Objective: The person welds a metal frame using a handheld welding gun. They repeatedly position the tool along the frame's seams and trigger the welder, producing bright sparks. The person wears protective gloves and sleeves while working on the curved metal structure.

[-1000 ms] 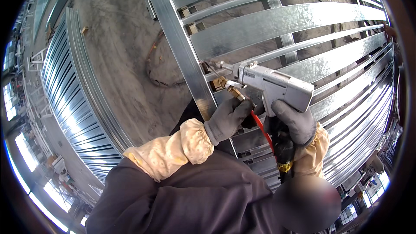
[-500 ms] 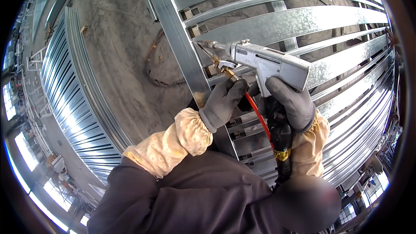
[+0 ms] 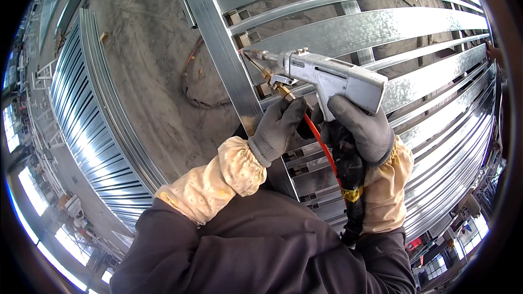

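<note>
A silver pistol-shaped welding gun (image 3: pixel 343 79) points left, its grip wrapped by my right hand (image 3: pixel 364 130) in a grey glove. Below its barrel runs a brass wire-feed nozzle (image 3: pixel 284 91), with a red hose (image 3: pixel 322 142) trailing from it. My left hand (image 3: pixel 278 128), also gloved, pinches the lower end of this nozzle where the hose begins. Both tips meet at the inner edge of a galvanized steel side rail (image 3: pixel 220 41), by a flat slat (image 3: pixel 338 31); a small red spot shows there. From the grip a thick black cable (image 3: pixel 348 163) hangs down between my forearms.
More slats and narrow bars of the steel frame spread across the right. A stack of long steel profiles (image 3: pixel 87 125) lies on the left. An orange-and-dark hose (image 3: pixel 190 68) curls over the concrete floor (image 3: pixel 144 71) beyond the rail.
The gun and both hands have shifted slightly left, bringing the tips closer onto the rail. A red spot now shows at the tip. My grips look the same.
</note>
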`<state>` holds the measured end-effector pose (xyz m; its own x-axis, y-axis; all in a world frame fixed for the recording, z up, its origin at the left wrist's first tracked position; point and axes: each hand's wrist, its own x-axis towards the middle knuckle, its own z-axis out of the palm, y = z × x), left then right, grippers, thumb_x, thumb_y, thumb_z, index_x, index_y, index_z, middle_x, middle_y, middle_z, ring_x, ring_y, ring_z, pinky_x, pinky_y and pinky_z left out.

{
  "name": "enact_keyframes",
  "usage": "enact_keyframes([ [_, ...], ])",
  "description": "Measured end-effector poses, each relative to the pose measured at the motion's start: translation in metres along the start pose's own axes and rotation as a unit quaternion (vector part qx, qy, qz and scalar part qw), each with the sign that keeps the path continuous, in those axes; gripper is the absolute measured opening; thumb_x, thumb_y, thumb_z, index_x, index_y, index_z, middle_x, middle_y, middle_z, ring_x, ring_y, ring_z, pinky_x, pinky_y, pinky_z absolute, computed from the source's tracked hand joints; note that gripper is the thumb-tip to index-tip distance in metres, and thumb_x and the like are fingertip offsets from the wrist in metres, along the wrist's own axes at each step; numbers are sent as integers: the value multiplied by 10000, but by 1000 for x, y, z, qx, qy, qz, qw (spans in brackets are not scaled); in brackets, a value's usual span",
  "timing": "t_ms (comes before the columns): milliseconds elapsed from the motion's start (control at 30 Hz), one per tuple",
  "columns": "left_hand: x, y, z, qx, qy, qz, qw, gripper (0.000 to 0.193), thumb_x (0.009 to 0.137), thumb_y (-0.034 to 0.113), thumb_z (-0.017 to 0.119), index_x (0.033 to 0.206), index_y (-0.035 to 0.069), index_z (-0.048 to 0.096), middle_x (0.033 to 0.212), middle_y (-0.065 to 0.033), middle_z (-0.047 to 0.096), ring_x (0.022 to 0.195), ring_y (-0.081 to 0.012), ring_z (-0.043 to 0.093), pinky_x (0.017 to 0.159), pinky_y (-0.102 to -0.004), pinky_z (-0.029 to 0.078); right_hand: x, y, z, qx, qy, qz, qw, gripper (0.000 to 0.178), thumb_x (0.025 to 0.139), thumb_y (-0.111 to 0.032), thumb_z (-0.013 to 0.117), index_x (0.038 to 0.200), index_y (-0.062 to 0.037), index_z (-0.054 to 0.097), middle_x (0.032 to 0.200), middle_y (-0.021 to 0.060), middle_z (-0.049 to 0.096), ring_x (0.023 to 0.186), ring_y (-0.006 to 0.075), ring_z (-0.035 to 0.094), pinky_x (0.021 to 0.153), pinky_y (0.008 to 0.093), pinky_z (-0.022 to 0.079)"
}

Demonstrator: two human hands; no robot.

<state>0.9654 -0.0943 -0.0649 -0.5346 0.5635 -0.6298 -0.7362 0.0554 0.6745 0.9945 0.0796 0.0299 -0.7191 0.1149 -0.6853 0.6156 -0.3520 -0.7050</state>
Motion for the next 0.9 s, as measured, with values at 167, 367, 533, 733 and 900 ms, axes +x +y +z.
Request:
enact_keyframes([
  [167,1,-7,0,-31,9,25,999,268,1033,260,492,996,13,588,842,13,574,738,-59,505,654,-231,430,1,-2,-1,-11,-4,14,1000,300,938,-157,667,1167,23,593,825,45,640,620,102,632,515,231,496],
  [367,0,-5,1,-40,2,10,999,290,1032,298,500,1000,23,588,854,33,563,739,-38,477,650,-214,405,0,-3,-1,0,-10,9,1000,268,947,-150,654,1143,25,602,821,62,669,606,104,626,520,238,498],
  [533,-1,-2,1,-36,-16,4,999,317,1037,336,491,986,37,583,824,47,540,706,-29,433,624,-207,370,-1,-1,-1,-3,-9,1,1000,263,952,-149,649,1138,32,605,824,69,675,606,113,632,528,245,504],
  [733,-1,-6,1,-27,-26,31,999,351,1038,372,476,966,46,583,826,43,536,711,-35,426,636,-212,367,-2,-4,-1,-16,-17,-2,1000,280,957,-150,647,1158,39,601,828,76,675,626,121,645,533,252,511],
  [900,-3,-8,3,-31,-23,37,999,369,1038,381,470,981,37,589,855,15,578,750,-54,472,674,-225,397,-3,1,-2,-13,-12,-13,1000,306,955,-158,645,1182,40,593,828,77,676,621,119,639,533,254,511],
])
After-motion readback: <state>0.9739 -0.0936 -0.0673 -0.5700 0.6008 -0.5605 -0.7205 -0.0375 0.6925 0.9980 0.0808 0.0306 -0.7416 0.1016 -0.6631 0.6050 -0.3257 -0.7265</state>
